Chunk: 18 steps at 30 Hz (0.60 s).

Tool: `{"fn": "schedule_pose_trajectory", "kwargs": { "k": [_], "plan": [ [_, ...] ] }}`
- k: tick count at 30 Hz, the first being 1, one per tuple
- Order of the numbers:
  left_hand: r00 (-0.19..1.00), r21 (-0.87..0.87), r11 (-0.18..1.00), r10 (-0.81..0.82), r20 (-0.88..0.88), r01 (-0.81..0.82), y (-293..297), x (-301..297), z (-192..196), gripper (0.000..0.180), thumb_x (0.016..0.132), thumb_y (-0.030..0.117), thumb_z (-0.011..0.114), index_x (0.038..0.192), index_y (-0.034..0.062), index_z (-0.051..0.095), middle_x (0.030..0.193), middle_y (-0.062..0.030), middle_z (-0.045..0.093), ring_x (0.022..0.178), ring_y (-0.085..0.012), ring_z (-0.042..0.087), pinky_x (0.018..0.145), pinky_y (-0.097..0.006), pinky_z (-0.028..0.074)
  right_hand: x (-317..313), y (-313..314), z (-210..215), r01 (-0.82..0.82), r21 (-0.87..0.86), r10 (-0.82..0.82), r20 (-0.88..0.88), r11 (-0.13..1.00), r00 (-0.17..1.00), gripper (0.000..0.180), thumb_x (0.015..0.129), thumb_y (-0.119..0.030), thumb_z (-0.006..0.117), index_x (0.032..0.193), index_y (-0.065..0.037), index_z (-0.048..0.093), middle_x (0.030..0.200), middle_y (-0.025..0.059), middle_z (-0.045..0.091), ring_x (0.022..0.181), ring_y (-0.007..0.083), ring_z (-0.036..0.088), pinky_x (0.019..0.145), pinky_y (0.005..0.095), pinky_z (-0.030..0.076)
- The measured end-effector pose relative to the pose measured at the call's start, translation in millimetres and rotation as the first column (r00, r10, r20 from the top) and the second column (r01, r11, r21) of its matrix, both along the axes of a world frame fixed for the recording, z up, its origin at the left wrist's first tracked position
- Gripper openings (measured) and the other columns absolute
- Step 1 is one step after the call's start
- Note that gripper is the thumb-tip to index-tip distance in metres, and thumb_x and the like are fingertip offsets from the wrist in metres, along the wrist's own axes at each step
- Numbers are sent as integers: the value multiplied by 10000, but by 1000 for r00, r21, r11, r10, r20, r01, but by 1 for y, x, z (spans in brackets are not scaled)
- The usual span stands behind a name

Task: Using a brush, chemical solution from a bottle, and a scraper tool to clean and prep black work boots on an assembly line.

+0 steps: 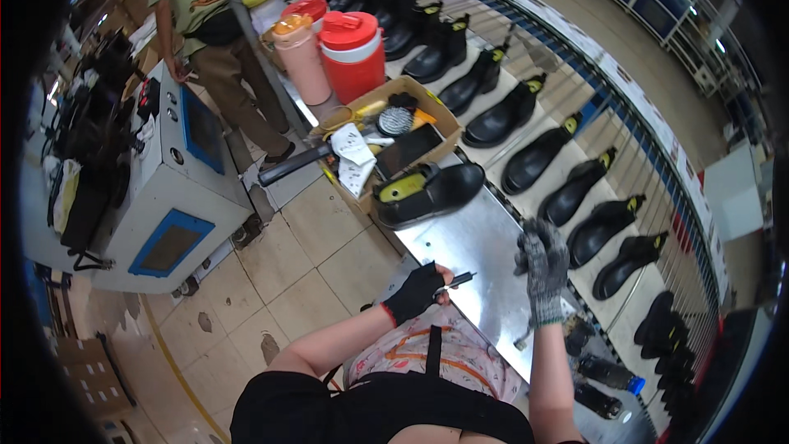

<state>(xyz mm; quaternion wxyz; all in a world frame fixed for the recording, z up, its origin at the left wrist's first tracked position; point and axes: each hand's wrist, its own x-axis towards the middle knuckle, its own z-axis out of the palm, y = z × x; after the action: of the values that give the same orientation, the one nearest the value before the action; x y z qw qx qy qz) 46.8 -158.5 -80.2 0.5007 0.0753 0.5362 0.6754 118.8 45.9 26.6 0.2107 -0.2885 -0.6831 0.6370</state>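
Note:
My left hand [417, 289], in a black fingerless glove, is closed round a slim black pen-shaped tool [462, 279]; its pointed end sticks out to the right, over the near edge of the metal table [460, 238]. My right hand [544, 261] wears a grey knitted glove and is raised at the table's far edge, fingers apart and seemingly holding nothing. Beyond it stand black ankle boots [604, 230] in a row on the conveyor. At the table's left end lies a black shoe [431, 193] with a yellow-green insole, out of reach of both hands.
A cardboard box [448, 119] of tools and a brush stands behind the shoe, beside a red drink jug [353, 53] and a pink one [302, 62]. Bottles [612, 374] lie right of my right forearm. A person [222, 41] stands near a white machine [177, 189].

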Motion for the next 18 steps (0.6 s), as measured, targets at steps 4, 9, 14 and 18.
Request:
{"fn": "schedule_pose_trajectory", "kwargs": {
  "k": [4,9,14,18],
  "plan": [
    [985,38,990,133,105,-138,-24,-6,-12,267,903,246,576,1006,4,530,757,-62,576,565,-103,547,521,-218,446,-132,-10,28,-285,599,354,2,749,935,274,868,-195,578,1059,0,602,815,85,620,597,145,597,497,279,485],
    [972,-40,982,190,137,-186,-42,-13,-7,267,904,252,564,992,2,535,689,-45,555,552,-99,524,507,-226,426,-268,-97,34,-517,760,562,246,394,790,286,848,-270,557,1041,-71,630,957,153,647,908,312,618,845,406,459],
    [974,-7,986,168,154,-169,-58,-22,-20,256,901,235,546,989,-3,509,677,-62,561,541,-107,489,524,-235,405,-328,-152,31,-814,454,456,675,363,580,488,836,-501,518,1015,-61,628,1035,190,624,1007,326,587,848,409,452],
    [948,-13,982,183,259,-186,-65,-16,-33,255,895,231,559,993,2,504,682,-64,554,550,-109,490,528,-237,405,-340,-168,9,-825,501,542,630,263,556,424,792,-459,575,918,-66,674,916,194,639,925,323,612,841,404,462]
  ]
}}
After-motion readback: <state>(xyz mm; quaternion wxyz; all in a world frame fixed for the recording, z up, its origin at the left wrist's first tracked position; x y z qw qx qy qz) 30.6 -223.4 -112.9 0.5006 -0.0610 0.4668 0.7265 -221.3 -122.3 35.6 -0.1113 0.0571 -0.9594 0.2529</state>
